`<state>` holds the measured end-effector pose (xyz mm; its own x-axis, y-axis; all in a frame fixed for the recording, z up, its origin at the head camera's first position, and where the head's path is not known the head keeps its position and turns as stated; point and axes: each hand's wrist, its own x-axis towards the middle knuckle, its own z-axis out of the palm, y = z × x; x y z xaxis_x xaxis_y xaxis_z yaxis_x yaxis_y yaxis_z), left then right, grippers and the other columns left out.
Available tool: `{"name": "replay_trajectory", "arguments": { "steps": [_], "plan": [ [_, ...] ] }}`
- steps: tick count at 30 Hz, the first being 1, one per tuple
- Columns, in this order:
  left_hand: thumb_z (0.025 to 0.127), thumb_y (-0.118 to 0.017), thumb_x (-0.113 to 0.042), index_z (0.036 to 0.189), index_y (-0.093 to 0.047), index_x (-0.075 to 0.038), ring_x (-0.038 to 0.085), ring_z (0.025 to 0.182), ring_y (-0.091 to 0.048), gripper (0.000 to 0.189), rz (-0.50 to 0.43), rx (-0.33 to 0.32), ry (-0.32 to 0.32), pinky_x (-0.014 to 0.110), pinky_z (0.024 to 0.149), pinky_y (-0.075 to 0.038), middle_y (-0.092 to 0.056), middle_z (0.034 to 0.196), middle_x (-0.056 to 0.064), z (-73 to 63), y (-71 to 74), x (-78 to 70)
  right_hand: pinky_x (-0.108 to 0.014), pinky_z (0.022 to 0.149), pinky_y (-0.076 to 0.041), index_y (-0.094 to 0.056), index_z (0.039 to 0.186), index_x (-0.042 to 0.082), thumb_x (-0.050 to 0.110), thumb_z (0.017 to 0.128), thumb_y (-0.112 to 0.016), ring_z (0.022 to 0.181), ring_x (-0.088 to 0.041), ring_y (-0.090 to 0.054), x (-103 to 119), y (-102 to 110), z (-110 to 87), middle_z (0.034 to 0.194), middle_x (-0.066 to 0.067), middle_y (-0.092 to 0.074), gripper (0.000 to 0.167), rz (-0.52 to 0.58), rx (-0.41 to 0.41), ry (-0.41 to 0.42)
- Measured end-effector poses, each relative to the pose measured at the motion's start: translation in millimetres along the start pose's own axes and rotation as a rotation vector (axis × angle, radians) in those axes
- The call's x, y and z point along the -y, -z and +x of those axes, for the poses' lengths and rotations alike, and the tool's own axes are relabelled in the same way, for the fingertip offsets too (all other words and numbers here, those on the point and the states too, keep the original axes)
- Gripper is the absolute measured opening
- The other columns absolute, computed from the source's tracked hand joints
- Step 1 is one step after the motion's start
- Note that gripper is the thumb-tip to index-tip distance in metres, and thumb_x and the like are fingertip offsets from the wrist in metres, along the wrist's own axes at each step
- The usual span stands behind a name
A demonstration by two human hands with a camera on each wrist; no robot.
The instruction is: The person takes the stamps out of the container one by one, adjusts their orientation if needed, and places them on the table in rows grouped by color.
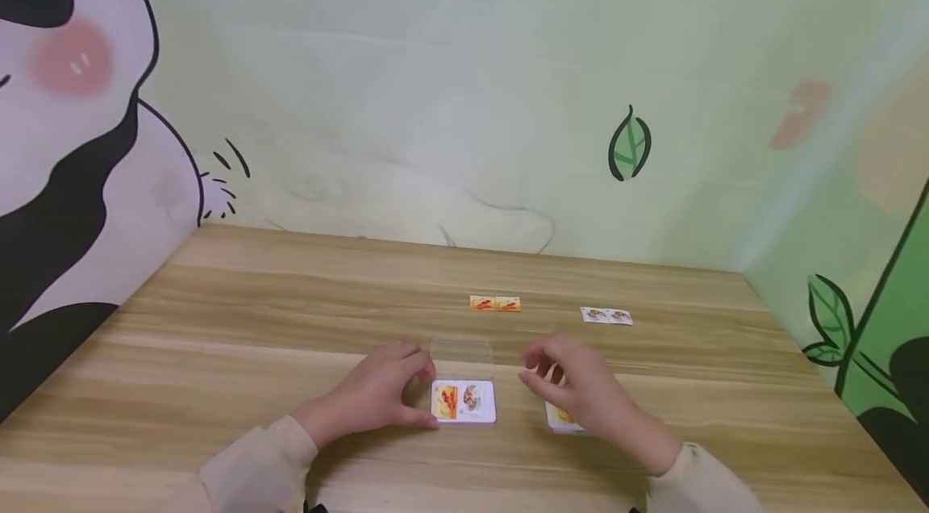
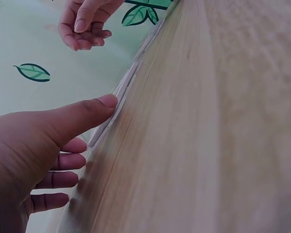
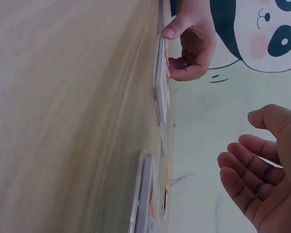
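A small clear plastic case (image 1: 464, 402) lies on the table with its transparent lid (image 1: 462, 358) folded back. Inside it, a white card bears an orange-and-yellow picture (image 1: 445, 402) beside a brown-and-white one (image 1: 472, 398). My left hand (image 1: 381, 386) holds the case at its left side, thumb at the near corner and fingers toward the far corner. My right hand (image 1: 569, 380) hovers over a second flat case (image 1: 560, 419), fingers loosely bent and nothing between them; it partly hides that case. From the right wrist view, the right hand (image 3: 262, 170) is raised off the table.
Farther back on the wooden table (image 1: 327, 279) lie a strip of two orange pictures (image 1: 495, 303) and, to its right, a strip of two pale pictures (image 1: 606, 315). A wall (image 1: 363, 93) painted with leaves and a panda rises behind the table.
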<state>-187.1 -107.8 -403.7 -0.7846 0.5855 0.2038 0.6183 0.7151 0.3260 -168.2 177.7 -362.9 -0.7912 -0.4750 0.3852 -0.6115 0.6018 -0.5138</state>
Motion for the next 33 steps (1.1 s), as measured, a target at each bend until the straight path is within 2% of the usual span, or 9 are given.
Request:
{"name": "replay_trajectory", "arguments": {
  "steps": [13, 19, 33],
  "plan": [
    [0.067, -0.080, -0.053, 0.096, -0.062, -0.019, 0.011, 0.094, -0.054, 0.048, -0.001, -0.004, -0.012, 0.040, 0.089, -0.047, -0.058, 0.096, -0.008, 0.1, 2.2, -0.2, -0.024, 0.065, -0.054, -0.066, 0.098, 0.003, 0.013, 0.087, -0.068, 0.075, -0.005, -0.057, 17, -11, 13.0, 0.087, -0.002, -0.063, 0.015, -0.007, 0.121, -0.041],
    [0.067, -0.080, -0.052, 0.096, -0.062, -0.019, 0.012, 0.094, -0.054, 0.048, -0.004, -0.011, -0.014, 0.040, 0.090, -0.047, -0.058, 0.095, -0.008, -0.9, 3.5, -0.3, -0.025, 0.065, -0.054, -0.066, 0.097, 0.004, 0.012, 0.087, -0.068, 0.075, -0.008, -0.058, 22, -14, 20.9, 0.088, -0.003, -0.064, 0.013, -0.007, 0.146, -0.004],
    [0.068, -0.080, -0.053, 0.097, -0.061, -0.020, 0.010, 0.093, -0.052, 0.048, -0.018, -0.018, -0.032, 0.038, 0.088, -0.045, -0.057, 0.094, -0.010, -0.5, -0.4, 3.0, -0.017, 0.064, -0.047, -0.065, 0.098, 0.005, 0.015, 0.087, -0.069, 0.075, -0.007, -0.056, 28, -30, 33.5, 0.090, -0.003, -0.064, 0.015, -0.018, 0.232, 0.018]
  ]
}}
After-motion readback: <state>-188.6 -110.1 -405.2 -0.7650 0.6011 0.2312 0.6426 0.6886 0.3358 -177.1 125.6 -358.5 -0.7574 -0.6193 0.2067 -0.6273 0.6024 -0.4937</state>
